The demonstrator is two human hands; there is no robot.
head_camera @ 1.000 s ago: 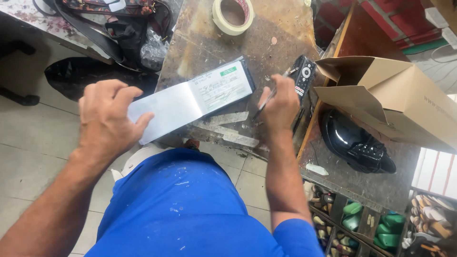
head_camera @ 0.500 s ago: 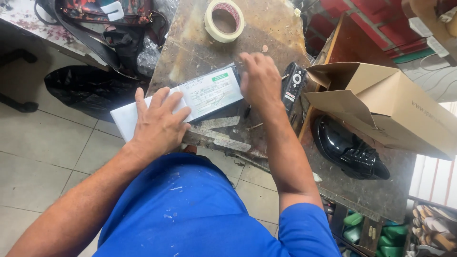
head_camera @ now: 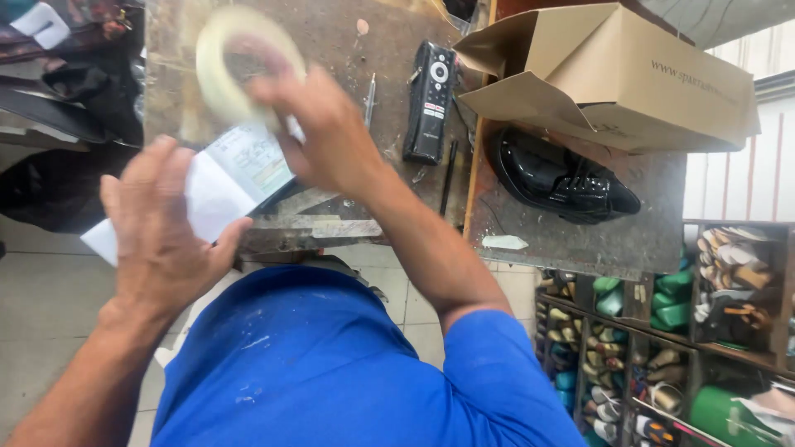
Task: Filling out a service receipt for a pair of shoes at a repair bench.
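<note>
My right hand [head_camera: 327, 132] grips a blurred roll of pale adhesive tape [head_camera: 236, 62] and holds it over the worn workbench [head_camera: 331, 37]. Below it lies a long white booklet of paper slips [head_camera: 224, 178], which hangs over the bench's front edge. My left hand [head_camera: 161, 223] rests flat on the booklet's near end, fingers spread. A pen [head_camera: 369, 95] lies on the bench just right of my right hand.
A black remote control [head_camera: 431, 99] lies right of the pen. Further right sit a shiny black shoe [head_camera: 563, 178] and an open cardboard box [head_camera: 629, 74]. Shelves with several shoe lasts [head_camera: 662, 348] stand at lower right. Dark bags [head_camera: 58, 99] lie at left.
My right hand has left the booklet, taken the tape roll from the back of the bench and drawn it nearer. The pen it held now lies on the bench. My left hand stays on the booklet.
</note>
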